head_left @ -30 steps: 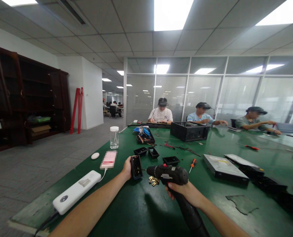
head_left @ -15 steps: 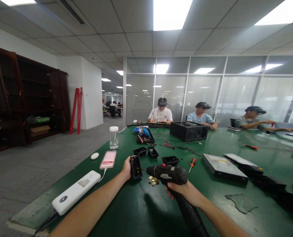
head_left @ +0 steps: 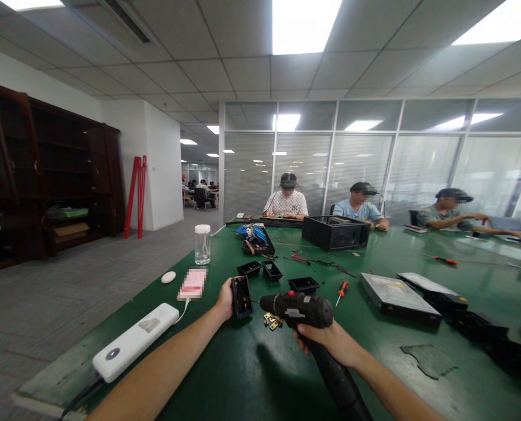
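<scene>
My left hand (head_left: 226, 301) grips a small black plastic box (head_left: 242, 298) by its left side, tilted so its open face turns toward the drill. Brassy bits show inside it. In my right hand (head_left: 324, 337) is a black cordless drill (head_left: 297, 308), fingers wrapped round its handle. The drill's bit points left at the box; whether it touches anything inside I cannot tell. Below the drill's nose lies a little pile of brass-coloured metal pieces (head_left: 273, 321). Similar black boxes stand behind: one box (head_left: 249, 268), a second box (head_left: 272, 270) and a third box (head_left: 304, 285).
On the green table (head_left: 225, 374) are a white power strip (head_left: 137, 342), a clear jar (head_left: 202, 245), an orange screwdriver (head_left: 342, 292), an optical drive (head_left: 398, 298), a black computer case (head_left: 335, 233) and a tray of blue cables (head_left: 256, 238). Several people sit across the table.
My hands, the box and the drill have hardly moved. Across the table, the person in light blue has shifted slightly to the right.
</scene>
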Demonstrator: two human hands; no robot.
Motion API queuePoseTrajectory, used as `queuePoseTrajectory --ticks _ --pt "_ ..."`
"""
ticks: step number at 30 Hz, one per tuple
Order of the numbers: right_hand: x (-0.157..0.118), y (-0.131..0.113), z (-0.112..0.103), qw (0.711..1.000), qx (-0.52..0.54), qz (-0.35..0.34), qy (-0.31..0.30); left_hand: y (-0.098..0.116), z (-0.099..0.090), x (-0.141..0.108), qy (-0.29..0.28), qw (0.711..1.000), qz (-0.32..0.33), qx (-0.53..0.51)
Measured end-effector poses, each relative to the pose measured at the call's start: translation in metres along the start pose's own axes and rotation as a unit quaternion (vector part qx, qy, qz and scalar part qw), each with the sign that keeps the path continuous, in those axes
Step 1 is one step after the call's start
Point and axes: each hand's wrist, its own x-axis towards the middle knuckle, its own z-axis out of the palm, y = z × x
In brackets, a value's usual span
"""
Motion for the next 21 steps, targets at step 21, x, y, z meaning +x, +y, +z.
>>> queuePoseTrajectory --ticks 21 --pt "-0.0003 0.0031 0.0005 1.000 0.012 -0.007 -0.005 -0.0028 -0.0059 0.0068 -0.015 1.000 0.012 0.009"
